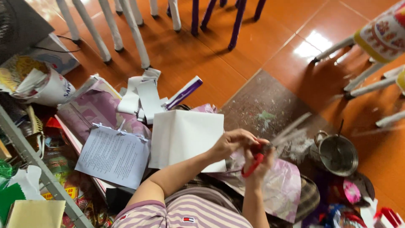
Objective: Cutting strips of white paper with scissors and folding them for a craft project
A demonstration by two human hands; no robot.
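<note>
Head view — scissors at work
Right hand (259, 162) grips red-handled metal scissors (258, 157); left hand (231, 142) pinches folded white paper sheet (185, 137) — cutting looks underway.

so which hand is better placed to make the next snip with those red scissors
Right. The right hand already grips the red-handled scissors, blades pointing away. The left hand pinches at the blades beside the folded white paper sheet, so it likely steadies the material.

Scissor blades (291, 126) are motion-blurred, so open vs closed can't be told. Red handles (254, 162) mostly hidden by the right hand (259, 162). Patterned stool (382, 36) cut off at right edge; chair legs (122, 29) cropped at top. Print on paper sheet (114, 156) too small to read.
</note>
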